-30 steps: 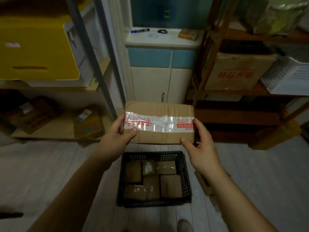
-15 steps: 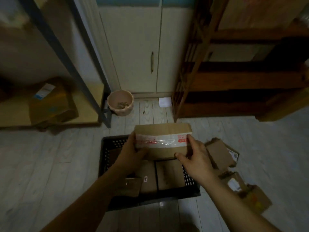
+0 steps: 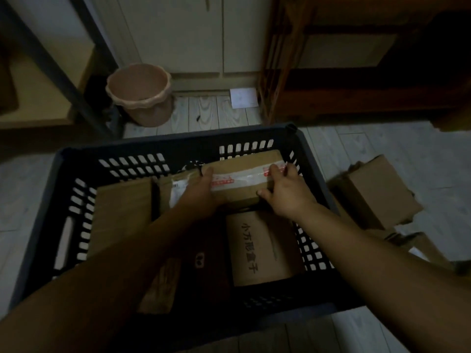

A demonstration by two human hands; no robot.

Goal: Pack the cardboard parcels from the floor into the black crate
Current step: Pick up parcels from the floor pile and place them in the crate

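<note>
The black crate (image 3: pixel 158 146) with perforated walls fills the middle of the head view. A cardboard parcel (image 3: pixel 244 179) with a clear and red tape band is inside it at the far right corner, lying on top of other parcels. My left hand (image 3: pixel 198 192) grips its left end and my right hand (image 3: pixel 288 192) grips its right end. Below it lies a parcel with black printed characters (image 3: pixel 262 248), and another flat parcel (image 3: pixel 122 212) sits at the crate's left side. My left forearm hides the parcels in the crate's near left part.
Loose cardboard parcels (image 3: pixel 377 192) lie on the floor right of the crate. A pink bucket (image 3: pixel 142 95) stands behind the crate beside a metal shelf leg (image 3: pixel 63 72). A wooden rack (image 3: pixel 356 93) is at the far right, with a white paper (image 3: pixel 243 98) beside it.
Both hands have brought the taped parcel down from chest height into the crate's far right corner. The view has tilted down and moved closer to the crate.
</note>
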